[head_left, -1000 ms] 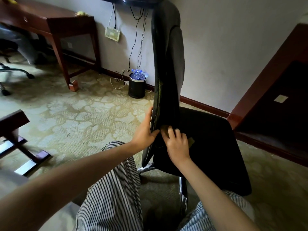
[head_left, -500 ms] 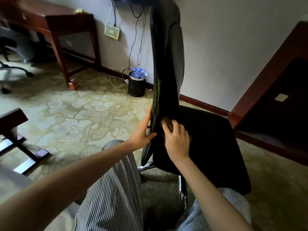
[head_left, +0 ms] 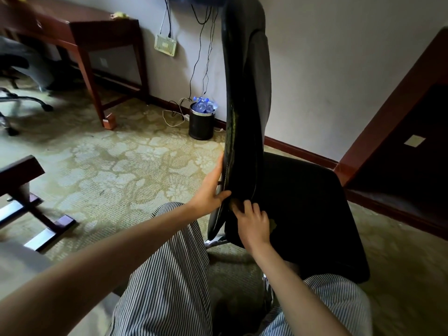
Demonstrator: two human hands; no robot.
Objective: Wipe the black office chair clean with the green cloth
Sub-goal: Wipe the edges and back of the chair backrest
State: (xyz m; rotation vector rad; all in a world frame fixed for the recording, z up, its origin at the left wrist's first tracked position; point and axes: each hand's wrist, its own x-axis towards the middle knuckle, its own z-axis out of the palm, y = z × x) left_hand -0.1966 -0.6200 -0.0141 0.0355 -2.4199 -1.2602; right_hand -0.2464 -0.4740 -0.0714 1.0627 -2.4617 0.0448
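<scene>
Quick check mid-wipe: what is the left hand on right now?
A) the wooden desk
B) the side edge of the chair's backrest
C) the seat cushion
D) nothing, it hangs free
B: the left hand holds the side edge of the backrest, thumb at the front, while the right hand presses the green cloth low down by the seat.

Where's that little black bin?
In the head view, the black bin stands on the carpet by the far wall, just left of the chair's backrest, under dangling cables.
</scene>
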